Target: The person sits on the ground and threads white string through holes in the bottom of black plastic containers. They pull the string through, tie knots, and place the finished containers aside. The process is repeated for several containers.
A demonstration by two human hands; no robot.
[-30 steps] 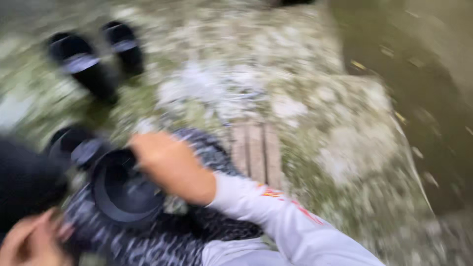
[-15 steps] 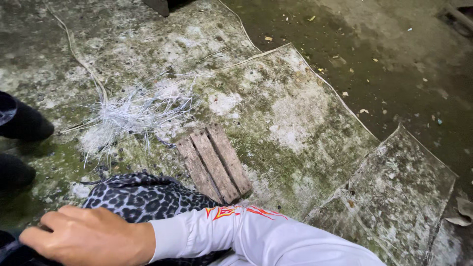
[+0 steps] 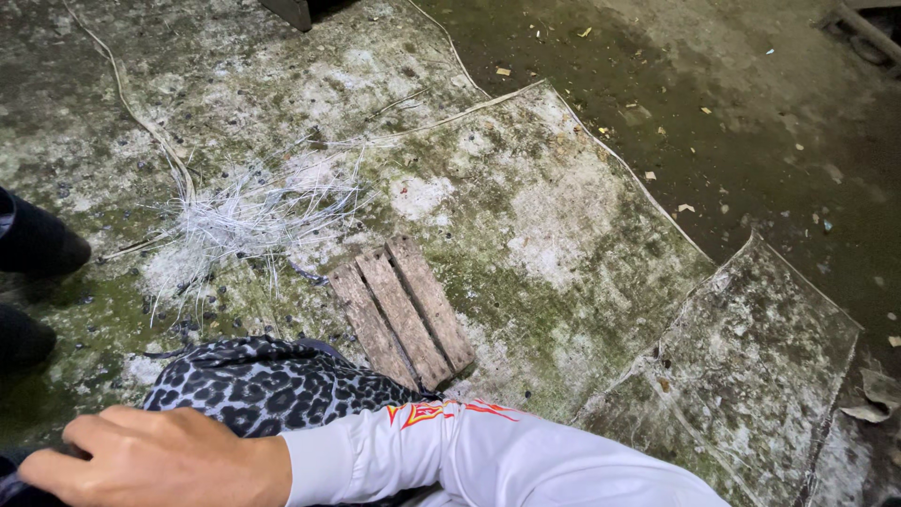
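Open mat ahead of hand; wooden slats, frayed fibres, possibly shoes obstruct.

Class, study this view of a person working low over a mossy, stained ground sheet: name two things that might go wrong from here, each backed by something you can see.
1. The green, mossy ground sheet looks damp, so a foot or knee might slip on it.
2. The tangle of frayed white fibres and the small slatted wooden board lie loose beside the leopard-print cloth; they could snag or trip. The right hand reaches across the body, leaving balance less sure.
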